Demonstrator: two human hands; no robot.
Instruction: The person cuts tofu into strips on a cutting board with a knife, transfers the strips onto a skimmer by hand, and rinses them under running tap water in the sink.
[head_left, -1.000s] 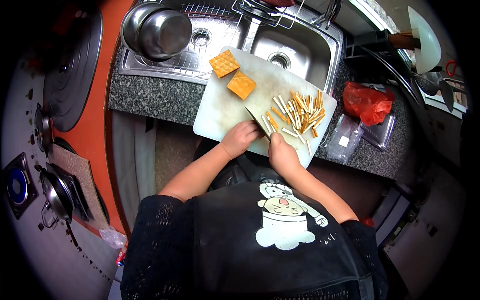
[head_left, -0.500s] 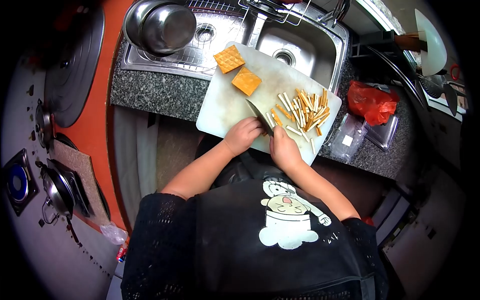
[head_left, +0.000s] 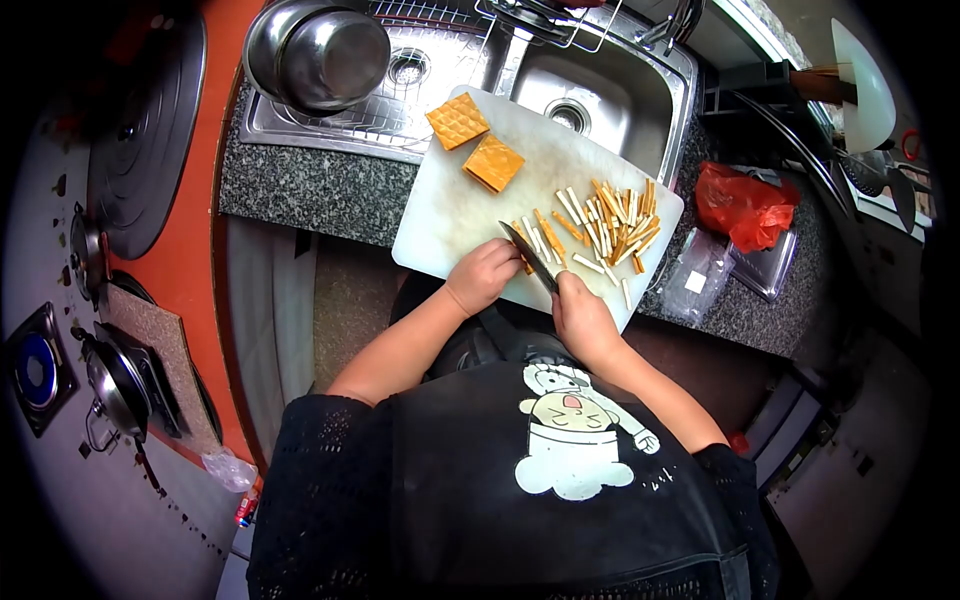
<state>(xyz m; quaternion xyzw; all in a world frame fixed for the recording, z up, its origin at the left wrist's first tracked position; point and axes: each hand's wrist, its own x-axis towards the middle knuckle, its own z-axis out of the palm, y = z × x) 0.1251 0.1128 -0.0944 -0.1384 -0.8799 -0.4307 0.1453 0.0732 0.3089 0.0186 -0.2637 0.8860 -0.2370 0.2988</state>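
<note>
A white cutting board (head_left: 440,225) lies at the counter's edge, partly over the sink. My right hand (head_left: 587,318) is closed round the handle of a knife (head_left: 530,256), its blade pointing up and left. Close to the blade, the curled fingers of my left hand (head_left: 484,275) press on the board; what they hold is mostly hidden beneath them. Just beyond the knife lie a few thin strips (head_left: 550,235). Further right is a heap of orange-and-white strips (head_left: 622,222). Two orange-brown scored blocks (head_left: 458,121) rest at the board's upper left.
Steel bowls (head_left: 336,60) stand on the wire rack over the left sink. The right sink basin (head_left: 610,95) lies behind the board. Right of it are a red plastic bag (head_left: 745,207), a clear bag (head_left: 694,277) and a steel lid. Pans stand far left.
The knife and my right hand have shifted slightly right and down. More strips show beside the blade. The view has moved a little since the earliest frame.
</note>
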